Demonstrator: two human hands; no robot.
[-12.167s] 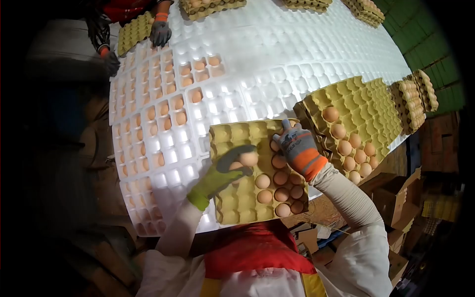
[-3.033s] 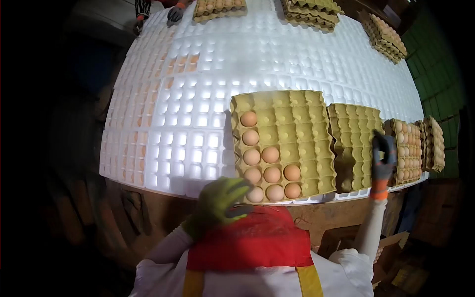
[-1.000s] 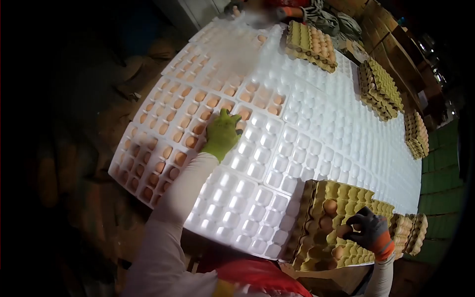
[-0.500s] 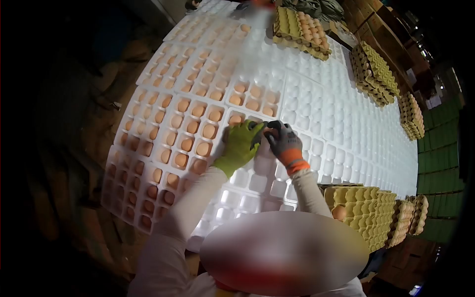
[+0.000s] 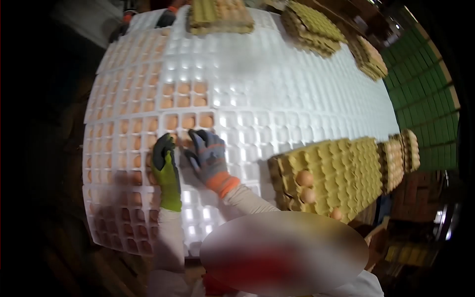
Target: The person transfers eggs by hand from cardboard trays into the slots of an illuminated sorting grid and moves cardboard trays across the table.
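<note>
My left hand (image 5: 167,171), in a green glove with dark fingers, is curled down over a white plastic egg tray (image 5: 216,113). An egg (image 5: 173,136) shows at its fingertips. Just to the right, my right hand (image 5: 210,159) wears a grey glove with an orange cuff. Its thumb and forefinger bend around another egg (image 5: 187,142), largely hidden by the fingers. Beyond both hands, a row of three brown eggs (image 5: 188,121) sits in the tray's pockets. Nearer pockets, below the hands, hold no eggs.
Egg-filled trays (image 5: 129,119) extend left; unfilled white trays (image 5: 297,106) extend right. At right, a stack of yellowish pulp trays (image 5: 341,171) carries loose eggs (image 5: 308,195). More pulp stacks (image 5: 311,29) line the far edge. Another person's gloved hand (image 5: 166,19) is at the far left.
The view has swung right. My hands have shifted nearer by a row, and the row beyond them now shows three eggs. Another person's gloved hands have become visible.
</note>
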